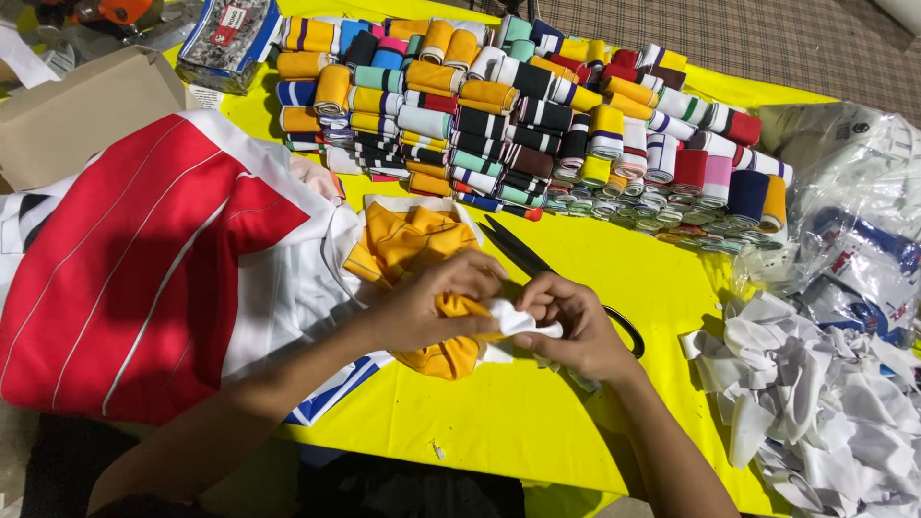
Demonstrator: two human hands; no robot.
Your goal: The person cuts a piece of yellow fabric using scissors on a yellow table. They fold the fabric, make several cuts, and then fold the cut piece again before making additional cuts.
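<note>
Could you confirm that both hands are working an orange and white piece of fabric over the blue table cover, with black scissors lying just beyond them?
Not quite: the head view shows the table cover is yellow, not blue. The rest holds: left hand and right hand work the orange and white fabric piece, black scissors just beyond.

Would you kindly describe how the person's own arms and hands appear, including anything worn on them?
Both forearms are bare right to the bottom edge of the picture, with no sleeves showing. The left hand and right hand wear no gloves; no rings, watch or bracelets are visible.

I log one orange-yellow garment piece (414, 245), crumpled on the yellow surface (518, 422), its near edge bunched against a small white fabric strip (518, 319), folded and pinched above it.
</note>
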